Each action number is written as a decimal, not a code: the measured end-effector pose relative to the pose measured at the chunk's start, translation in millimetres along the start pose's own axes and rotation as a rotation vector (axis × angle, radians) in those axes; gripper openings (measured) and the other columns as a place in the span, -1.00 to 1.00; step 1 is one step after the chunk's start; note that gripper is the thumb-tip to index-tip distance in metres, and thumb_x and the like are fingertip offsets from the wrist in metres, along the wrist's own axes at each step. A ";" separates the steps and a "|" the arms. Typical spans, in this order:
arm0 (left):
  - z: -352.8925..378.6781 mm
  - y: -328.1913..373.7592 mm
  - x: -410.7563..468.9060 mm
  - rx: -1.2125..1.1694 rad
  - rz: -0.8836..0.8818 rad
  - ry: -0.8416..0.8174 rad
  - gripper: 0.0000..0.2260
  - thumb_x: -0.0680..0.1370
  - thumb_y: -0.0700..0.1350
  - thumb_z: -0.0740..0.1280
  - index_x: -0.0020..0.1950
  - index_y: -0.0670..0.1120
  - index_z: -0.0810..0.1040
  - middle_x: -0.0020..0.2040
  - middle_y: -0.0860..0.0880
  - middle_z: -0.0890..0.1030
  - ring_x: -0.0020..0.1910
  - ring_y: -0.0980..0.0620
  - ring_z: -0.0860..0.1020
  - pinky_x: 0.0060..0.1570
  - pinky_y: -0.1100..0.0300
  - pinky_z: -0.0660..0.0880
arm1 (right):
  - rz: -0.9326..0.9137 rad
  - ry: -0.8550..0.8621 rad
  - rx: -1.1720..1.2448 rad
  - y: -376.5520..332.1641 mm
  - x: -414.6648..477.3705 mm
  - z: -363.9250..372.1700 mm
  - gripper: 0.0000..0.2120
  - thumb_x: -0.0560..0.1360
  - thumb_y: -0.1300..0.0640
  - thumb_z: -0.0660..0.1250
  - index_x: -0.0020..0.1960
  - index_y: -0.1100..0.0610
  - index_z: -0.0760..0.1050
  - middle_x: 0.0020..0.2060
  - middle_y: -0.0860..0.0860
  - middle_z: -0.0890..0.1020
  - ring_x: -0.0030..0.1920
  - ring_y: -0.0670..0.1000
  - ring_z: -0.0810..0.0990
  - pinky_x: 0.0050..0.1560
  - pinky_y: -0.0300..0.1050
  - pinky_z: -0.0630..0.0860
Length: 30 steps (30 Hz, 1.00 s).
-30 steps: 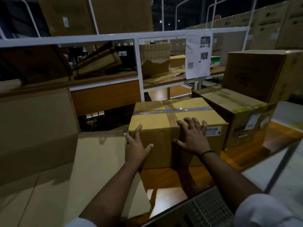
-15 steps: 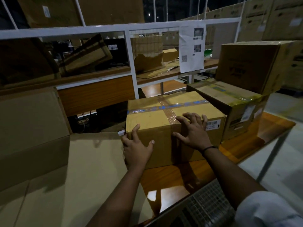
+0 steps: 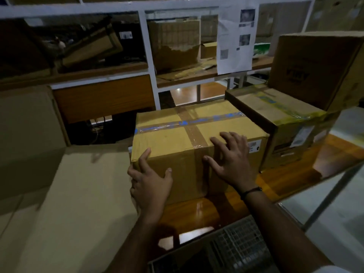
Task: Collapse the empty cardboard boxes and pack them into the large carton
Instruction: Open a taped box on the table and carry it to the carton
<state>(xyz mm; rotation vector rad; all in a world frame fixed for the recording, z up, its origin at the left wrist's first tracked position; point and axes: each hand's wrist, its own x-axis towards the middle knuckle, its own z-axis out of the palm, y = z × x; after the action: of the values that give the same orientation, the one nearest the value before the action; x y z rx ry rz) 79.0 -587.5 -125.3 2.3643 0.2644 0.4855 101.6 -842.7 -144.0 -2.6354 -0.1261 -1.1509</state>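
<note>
L hand (image 3: 150,181) is gripping the box (image 3: 177,138) at its near-left corner, fingers curling round its side; R hand (image 3: 233,161) is pressing the top edge, fingers splayed. Box is sitting on the table (image 3: 197,212), carton (image 3: 69,194) just left, 2nd box (image 3: 275,113) behind-right.

A glossy wooden bench (image 3: 197,213) fills the lower centre, with a wire mesh grid (image 3: 236,247) at the bottom edge, a white metal shelf frame (image 3: 145,46) across the top, and a printed paper sheet (image 3: 235,36) hanging at the upper right.
</note>
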 end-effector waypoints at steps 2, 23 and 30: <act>2.8 3.0 -6.2 0.014 0.006 0.049 -0.22 0.48 0.10 0.50 0.54 0.28 0.07 0.51 -0.23 0.17 0.30 -0.41 0.48 0.25 -0.28 0.48 | 0.089 0.059 -0.015 19.2 -6.8 -0.1 -0.33 0.47 -0.38 0.36 0.49 -0.10 0.43 0.53 0.13 0.30 0.58 0.25 0.12 0.56 0.32 -0.05; 38.4 16.2 -61.9 -0.147 -0.006 0.186 0.01 0.54 -0.05 0.47 0.62 0.32 -0.27 0.66 -0.11 0.06 0.53 -0.29 0.27 0.27 -0.42 0.44 | 0.277 -0.121 0.510 130.4 -41.3 18.0 0.12 0.38 -0.24 0.48 0.67 -0.02 -0.16 0.56 0.18 0.11 0.49 0.26 0.28 0.28 0.25 0.48; -2.6 78.7 -23.2 -0.002 0.033 0.288 -0.18 0.55 0.12 0.43 0.64 0.33 -0.04 0.63 -0.14 0.12 0.53 -0.28 0.22 0.45 -0.28 0.28 | 0.208 0.023 0.380 124.8 41.8 -33.4 -0.20 0.44 -0.34 0.42 0.57 -0.10 0.25 0.53 0.14 0.18 0.40 0.29 0.38 0.15 0.30 0.58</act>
<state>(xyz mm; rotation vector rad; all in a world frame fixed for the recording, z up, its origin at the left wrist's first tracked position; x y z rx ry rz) 61.2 -651.1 -76.6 2.2964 0.3562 0.8426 129.3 -972.9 -117.1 -2.2423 -0.0571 -0.9772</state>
